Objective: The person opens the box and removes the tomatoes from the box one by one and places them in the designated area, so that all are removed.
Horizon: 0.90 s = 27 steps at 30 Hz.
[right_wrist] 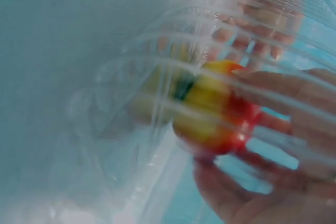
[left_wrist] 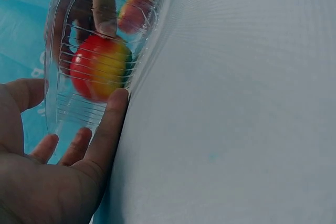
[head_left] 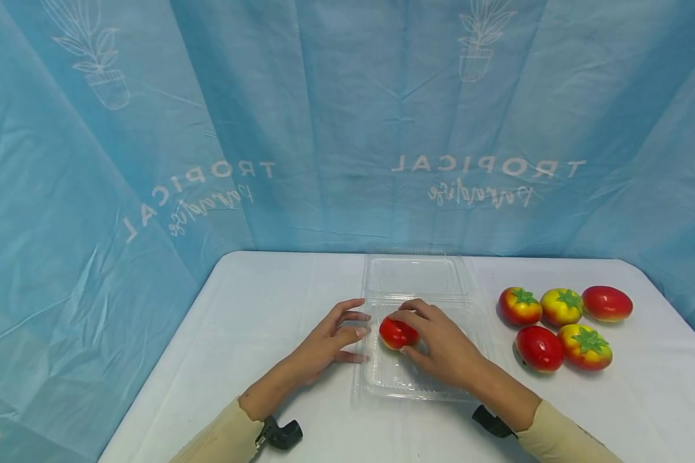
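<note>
An open clear plastic clamshell container lies on the white table, its lid folded back toward the curtain. Inside its base, at the left, my right hand grips a glossy red-and-yellow tomato between thumb and fingers. In the right wrist view the tomato shows its yellow side and a green patch through the blurred clear wall. My left hand is at the container's left edge, fingers spread and holding nothing. The left wrist view shows its fingertips close against the ribbed side wall; contact is hard to tell.
Several more tomatoes lie in a cluster right of the container: some with green tops up, like this red-yellow one, and a plain red one. A blue printed curtain hangs behind the table and along its left.
</note>
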{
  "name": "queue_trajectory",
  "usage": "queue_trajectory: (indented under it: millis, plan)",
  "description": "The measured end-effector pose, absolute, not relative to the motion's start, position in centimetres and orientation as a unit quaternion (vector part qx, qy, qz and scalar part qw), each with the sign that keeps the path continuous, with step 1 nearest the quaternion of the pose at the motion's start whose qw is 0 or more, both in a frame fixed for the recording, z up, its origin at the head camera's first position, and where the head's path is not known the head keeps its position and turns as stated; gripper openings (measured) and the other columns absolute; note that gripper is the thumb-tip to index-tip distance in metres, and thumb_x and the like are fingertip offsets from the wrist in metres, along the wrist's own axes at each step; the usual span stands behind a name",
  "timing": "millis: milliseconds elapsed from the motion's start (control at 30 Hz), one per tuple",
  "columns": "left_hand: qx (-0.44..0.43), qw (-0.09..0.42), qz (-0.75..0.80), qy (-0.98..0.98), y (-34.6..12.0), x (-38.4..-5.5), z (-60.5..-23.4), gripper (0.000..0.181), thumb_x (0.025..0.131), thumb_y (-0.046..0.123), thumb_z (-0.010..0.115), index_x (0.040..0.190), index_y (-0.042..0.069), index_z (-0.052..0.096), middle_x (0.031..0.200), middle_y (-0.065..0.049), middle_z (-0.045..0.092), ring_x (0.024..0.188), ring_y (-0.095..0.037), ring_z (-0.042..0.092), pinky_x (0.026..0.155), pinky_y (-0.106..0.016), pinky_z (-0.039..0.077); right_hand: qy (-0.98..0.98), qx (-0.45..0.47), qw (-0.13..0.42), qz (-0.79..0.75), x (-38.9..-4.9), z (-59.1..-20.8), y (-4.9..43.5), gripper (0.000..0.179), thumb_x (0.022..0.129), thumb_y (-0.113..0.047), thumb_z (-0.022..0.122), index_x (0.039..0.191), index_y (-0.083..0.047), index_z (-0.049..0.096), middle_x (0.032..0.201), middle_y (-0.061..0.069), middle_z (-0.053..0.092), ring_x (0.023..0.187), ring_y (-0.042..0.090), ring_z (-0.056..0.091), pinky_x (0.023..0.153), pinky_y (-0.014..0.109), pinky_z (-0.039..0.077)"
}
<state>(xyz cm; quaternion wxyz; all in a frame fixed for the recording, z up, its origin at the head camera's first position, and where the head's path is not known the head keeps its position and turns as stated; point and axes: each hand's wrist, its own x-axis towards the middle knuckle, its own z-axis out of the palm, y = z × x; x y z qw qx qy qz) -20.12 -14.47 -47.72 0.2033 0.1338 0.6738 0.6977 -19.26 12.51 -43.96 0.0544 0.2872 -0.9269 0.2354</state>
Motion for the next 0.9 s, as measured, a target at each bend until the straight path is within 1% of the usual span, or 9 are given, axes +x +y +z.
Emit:
queue_trajectory:
  millis: [333, 533, 667, 900]
  plan:
    - [0.136, 0.204, 0.694, 0.677, -14.5, -20.2, -47.8, 0.07, 0.107, 0.022, 0.066, 0.166, 0.023, 0.029, 0.157, -0.015, 0.043, 0.14, -0.036, 0.051, 0.093, -0.051, 0.063, -0.926, 0.289, 0.057, 0.237, -19.1, -43.9, 12.5, 0.074, 0.072, -0.019, 0.099, 0.138, -0.024, 0.066, 0.138, 0.001, 0.062, 0.127, 0.023, 0.061, 0.101, 0.042, 0.06]
    - [0.134, 0.205, 0.696, 0.675, -14.5, -20.2, -47.9, 0.07, 0.107, 0.021, 0.065, 0.166, 0.023, 0.029, 0.156, -0.016, 0.043, 0.139, -0.035, 0.052, 0.093, -0.051, 0.063, -0.926, 0.287, 0.054, 0.239, -18.8, -43.7, 12.5, 0.077, 0.07, -0.02, 0.1, 0.139, -0.025, 0.066, 0.138, 0.0, 0.062, 0.127, 0.022, 0.06, 0.099, 0.042, 0.061]
    - [0.133, 0.205, 0.696, 0.676, -14.5, -20.2, -47.8, 0.07, 0.107, 0.021, 0.065, 0.166, 0.023, 0.029, 0.156, -0.016, 0.043, 0.138, -0.035, 0.052, 0.093, -0.05, 0.063, -0.926, 0.29, 0.054, 0.237, -18.3, -43.6, 12.6, 0.076, 0.072, -0.02, 0.1, 0.139, -0.026, 0.066, 0.138, -0.001, 0.062, 0.126, 0.021, 0.06, 0.099, 0.042, 0.061]
    - [0.131, 0.203, 0.697, 0.675, -14.5, -20.2, -47.9, 0.069, 0.106, 0.021, 0.066, 0.166, 0.023, 0.03, 0.155, -0.016, 0.043, 0.137, -0.035, 0.052, 0.092, -0.05, 0.063, -0.927, 0.292, 0.069, 0.227, -17.4, -43.5, 13.1, 0.079, 0.069, -0.021, 0.101, 0.139, -0.027, 0.066, 0.138, -0.001, 0.062, 0.126, 0.021, 0.06, 0.094, 0.04, 0.063]
